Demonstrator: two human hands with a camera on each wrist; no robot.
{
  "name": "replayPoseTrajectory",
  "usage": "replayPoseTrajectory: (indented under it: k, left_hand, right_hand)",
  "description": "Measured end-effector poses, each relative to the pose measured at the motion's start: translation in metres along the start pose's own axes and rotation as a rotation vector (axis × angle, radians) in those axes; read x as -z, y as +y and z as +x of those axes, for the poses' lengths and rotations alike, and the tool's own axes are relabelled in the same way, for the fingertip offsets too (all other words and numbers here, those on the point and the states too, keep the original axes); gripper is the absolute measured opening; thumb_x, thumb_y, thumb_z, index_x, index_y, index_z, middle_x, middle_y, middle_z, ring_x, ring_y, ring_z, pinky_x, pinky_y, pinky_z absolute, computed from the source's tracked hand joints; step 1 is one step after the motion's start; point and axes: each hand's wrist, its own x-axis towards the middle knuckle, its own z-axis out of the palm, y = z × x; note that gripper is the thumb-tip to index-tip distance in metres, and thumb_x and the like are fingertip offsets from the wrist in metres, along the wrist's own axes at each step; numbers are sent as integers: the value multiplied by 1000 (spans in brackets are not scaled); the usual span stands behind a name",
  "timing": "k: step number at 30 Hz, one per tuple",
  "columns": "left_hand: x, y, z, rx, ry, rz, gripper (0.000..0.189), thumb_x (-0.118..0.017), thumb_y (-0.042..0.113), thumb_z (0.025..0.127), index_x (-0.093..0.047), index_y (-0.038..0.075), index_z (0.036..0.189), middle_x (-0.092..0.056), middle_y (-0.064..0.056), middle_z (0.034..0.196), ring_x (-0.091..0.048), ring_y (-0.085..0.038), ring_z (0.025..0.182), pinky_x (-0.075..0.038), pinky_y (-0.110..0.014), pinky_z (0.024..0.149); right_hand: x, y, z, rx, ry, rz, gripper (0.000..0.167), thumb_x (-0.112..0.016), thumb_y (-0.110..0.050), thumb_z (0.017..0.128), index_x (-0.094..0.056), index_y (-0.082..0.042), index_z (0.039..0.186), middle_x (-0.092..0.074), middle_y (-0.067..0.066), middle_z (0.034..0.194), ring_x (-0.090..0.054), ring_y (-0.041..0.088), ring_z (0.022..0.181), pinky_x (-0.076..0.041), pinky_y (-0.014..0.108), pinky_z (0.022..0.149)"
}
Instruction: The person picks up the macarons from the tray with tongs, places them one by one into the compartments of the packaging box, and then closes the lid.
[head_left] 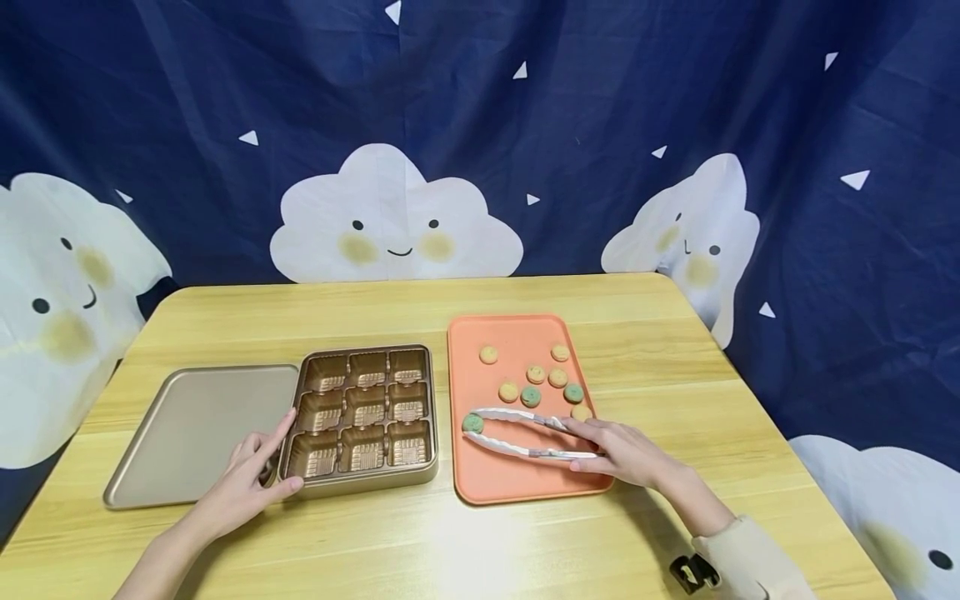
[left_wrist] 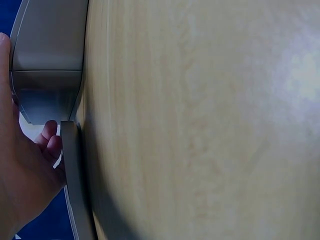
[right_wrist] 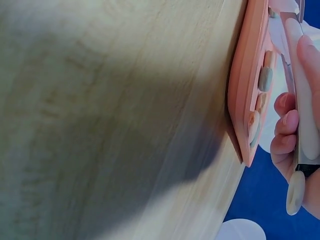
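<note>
My right hand [head_left: 618, 452] grips a pair of tongs [head_left: 517, 414], its fingers curled round the handles [right_wrist: 304, 90]. Between the tong tips sits a green cookie [head_left: 472, 423], at the near left part of an orange tray [head_left: 480, 483]; whether it is lifted I cannot tell. Several pale yellow cookies [head_left: 508, 392] and two more green cookies [head_left: 531, 396] lie farther back on that tray. My left hand [head_left: 242, 475] touches a bronze box [head_left: 375, 482] at its near left corner, index finger straight along the left rim and thumb at the front. Its brown insert [head_left: 365, 406] has several empty square compartments.
A flat bronze lid [head_left: 206, 433] lies left of the box, close against it. All stand on a light wooden table [head_left: 480, 550]. Behind the table hangs a dark blue curtain [head_left: 585, 108] with cloud prints.
</note>
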Motion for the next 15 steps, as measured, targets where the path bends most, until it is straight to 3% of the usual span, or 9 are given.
replayPoseTrajectory:
  k: [9, 11, 15]
  left_hand:
    - [-1, -1, 0, -1, 3, 0, 91, -70, 23, 78, -12, 20, 148, -38, -11, 94, -30, -22, 86, -32, -31, 60]
    - [-1, -1, 0, 0, 2, 0, 91, -70, 23, 78, -12, 20, 148, -38, -11, 94, -30, -22, 86, -32, -31, 60]
    - [-1, -2, 0, -1, 3, 5, 91, -70, 24, 78, -12, 20, 148, -39, -12, 95, -31, -23, 87, -32, -30, 60]
  right_hand:
    - [-1, 0, -1, 24, 28, 18, 57, -65, -35, 83, -51, -4, 128, -45, -7, 72, -34, 2, 60, -30, 20, 53]
    - [-1, 0, -2, 28, 33, 15, 57, -65, -33, 82, -51, -3, 128, -49, -4, 74, -38, 4, 61, -32, 22, 54]
    - [1, 0, -3, 7, 31, 13, 59, -65, -35, 82, -50, -2, 129, -63, 12, 97, -59, 19, 80, -47, 34, 67]
